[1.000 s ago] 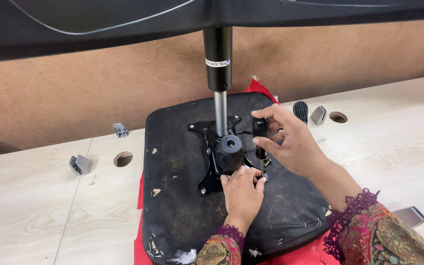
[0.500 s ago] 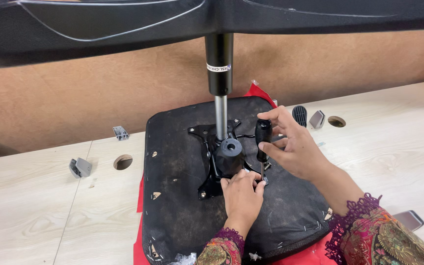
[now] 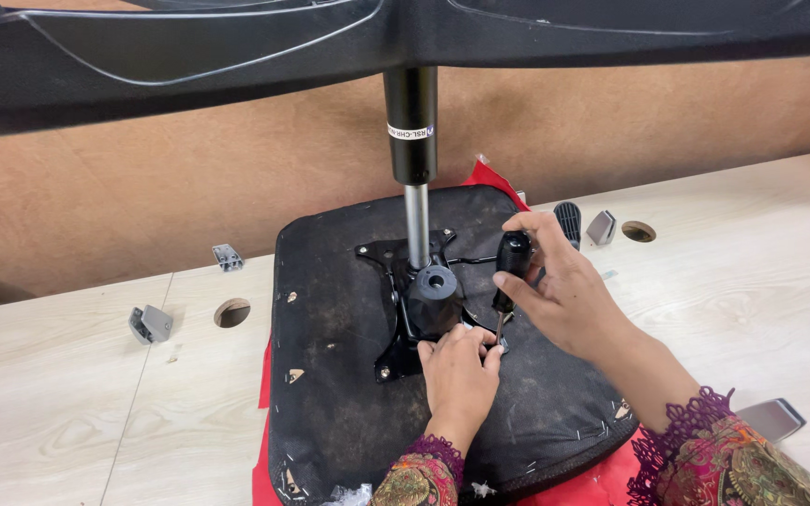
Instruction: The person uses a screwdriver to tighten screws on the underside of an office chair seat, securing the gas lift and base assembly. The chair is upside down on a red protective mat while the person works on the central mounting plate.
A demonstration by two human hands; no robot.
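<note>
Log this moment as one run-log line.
right hand: grips screwdriver upright | left hand: steadies tip at black mounting plate | upturned seat on bench

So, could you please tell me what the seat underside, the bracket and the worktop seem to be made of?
Seat underside: black fabric, probably over board; staples line its edge. Bracket: likely black-painted steel, thin, flat and screwed down. Worktop: pale wood or wood-look laminate, with visible grain and round holes.

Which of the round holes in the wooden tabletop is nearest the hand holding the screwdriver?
The hole at the far right, just past the small grey bracket. It lies on the right hand's side; the other hole sits left of the upturned seat.
</note>
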